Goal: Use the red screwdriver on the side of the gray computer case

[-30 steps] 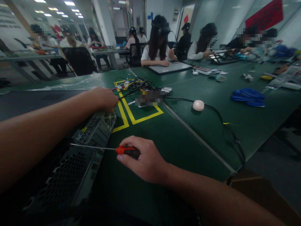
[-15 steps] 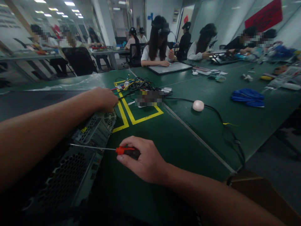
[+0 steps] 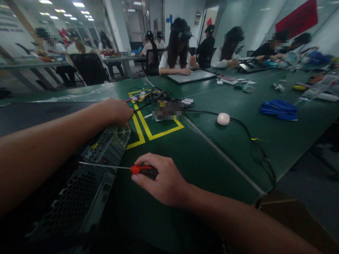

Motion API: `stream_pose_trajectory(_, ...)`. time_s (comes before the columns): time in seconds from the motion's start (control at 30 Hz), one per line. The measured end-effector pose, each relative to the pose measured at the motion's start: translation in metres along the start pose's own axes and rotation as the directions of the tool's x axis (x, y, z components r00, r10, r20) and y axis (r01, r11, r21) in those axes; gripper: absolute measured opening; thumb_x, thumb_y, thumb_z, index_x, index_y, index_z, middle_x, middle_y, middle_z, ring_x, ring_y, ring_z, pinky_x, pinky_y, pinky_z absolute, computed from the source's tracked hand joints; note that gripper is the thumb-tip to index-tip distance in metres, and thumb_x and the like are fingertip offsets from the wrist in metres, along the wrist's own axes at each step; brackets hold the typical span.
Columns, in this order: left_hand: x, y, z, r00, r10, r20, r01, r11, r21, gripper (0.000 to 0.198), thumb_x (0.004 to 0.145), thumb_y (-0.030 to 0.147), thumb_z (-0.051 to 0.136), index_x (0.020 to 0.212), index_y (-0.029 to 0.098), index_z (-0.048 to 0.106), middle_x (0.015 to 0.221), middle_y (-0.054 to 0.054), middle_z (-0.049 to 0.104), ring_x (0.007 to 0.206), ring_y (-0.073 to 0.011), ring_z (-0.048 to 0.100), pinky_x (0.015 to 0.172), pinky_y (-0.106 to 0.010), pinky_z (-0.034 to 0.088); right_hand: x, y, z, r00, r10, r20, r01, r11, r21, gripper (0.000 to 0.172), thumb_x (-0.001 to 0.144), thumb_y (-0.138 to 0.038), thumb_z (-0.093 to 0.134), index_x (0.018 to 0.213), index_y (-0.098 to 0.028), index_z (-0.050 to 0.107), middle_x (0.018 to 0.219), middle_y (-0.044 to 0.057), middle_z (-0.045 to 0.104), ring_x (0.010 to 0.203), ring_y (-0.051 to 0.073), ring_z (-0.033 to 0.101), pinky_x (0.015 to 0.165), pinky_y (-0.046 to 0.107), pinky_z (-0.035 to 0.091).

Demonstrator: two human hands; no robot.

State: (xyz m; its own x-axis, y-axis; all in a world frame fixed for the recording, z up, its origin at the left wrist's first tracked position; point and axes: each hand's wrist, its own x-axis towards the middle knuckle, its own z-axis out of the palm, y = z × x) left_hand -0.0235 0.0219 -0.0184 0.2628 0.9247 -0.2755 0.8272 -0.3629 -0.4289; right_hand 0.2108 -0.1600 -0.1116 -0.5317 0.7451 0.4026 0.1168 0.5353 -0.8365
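A metal computer case (image 3: pixel 72 192) lies at the lower left, its perforated back panel and round fan grille facing the table. My left hand (image 3: pixel 118 111) is bent over the case's far end by the grille, fingers curled down on it and their tips hidden. In my right hand (image 3: pixel 164 180) is a screwdriver (image 3: pixel 135 169) with an orange and black handle. Its long thin shaft points left across the case's back, the tip over the gap between the two vented parts. Whether that tip touches metal I cannot tell.
Beyond the case lies a tangle of cables (image 3: pixel 161 94) by yellow tape marks (image 3: pixel 159 135). A pale round object (image 3: pixel 223 119) sits beside a black cable (image 3: pixel 246 128). Farther right is a blue bundle (image 3: pixel 279 108). Several people work at the tables behind.
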Motion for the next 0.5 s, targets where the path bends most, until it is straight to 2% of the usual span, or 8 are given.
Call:
stream_pose_trajectory(0.2, -0.006, 0.008, -0.008, 1.0, -0.014, 0.022, 0.014, 1.0, -0.002, 0.034, 0.073, 0.039, 0.073, 0.102, 0.036, 0.093, 0.11, -0.016, 0.086, 0.121, -0.0442, 0.073, 0.099, -0.055, 0.058, 0.0, 0.0, 0.0, 1.0, -0.003, 0.001, 0.003, 1.0, -0.005, 0.017, 0.1, -0.034, 0.078, 0.111, -0.021, 0.076, 0.1, 0.004, 0.081, 0.081, 0.018, 0.072, 0.084, 0.032, 0.058)
stream_pose_trajectory(0.4, -0.001, 0.003, -0.002, 1.0, -0.025, 0.007, 0.025, 0.999, -0.032, 0.033, 0.071, 0.038, 0.077, 0.1, 0.032, 0.093, 0.11, -0.019, 0.086, 0.121, -0.0455, 0.074, 0.103, -0.056, 0.057, 0.0, -0.001, -0.001, 1.0, 0.005, 0.004, -0.005, 1.0, -0.002, 0.018, 0.101, -0.035, 0.078, 0.112, -0.021, 0.076, 0.099, 0.003, 0.08, 0.08, 0.017, 0.071, 0.084, 0.031, 0.057)
stream_pose_trajectory(0.5, 0.001, -0.002, 0.004, 0.997, 0.004, -0.075, -0.011, 0.996, -0.091, 0.029, 0.069, 0.039, 0.079, 0.094, 0.035, 0.093, 0.103, -0.016, 0.086, 0.114, -0.0428, 0.076, 0.101, -0.055, 0.058, 0.0, -0.002, -0.001, 1.0, 0.011, 0.002, -0.011, 1.0, 0.001, 0.018, 0.101, -0.035, 0.078, 0.112, -0.021, 0.076, 0.099, 0.003, 0.081, 0.081, 0.017, 0.072, 0.083, 0.03, 0.057)
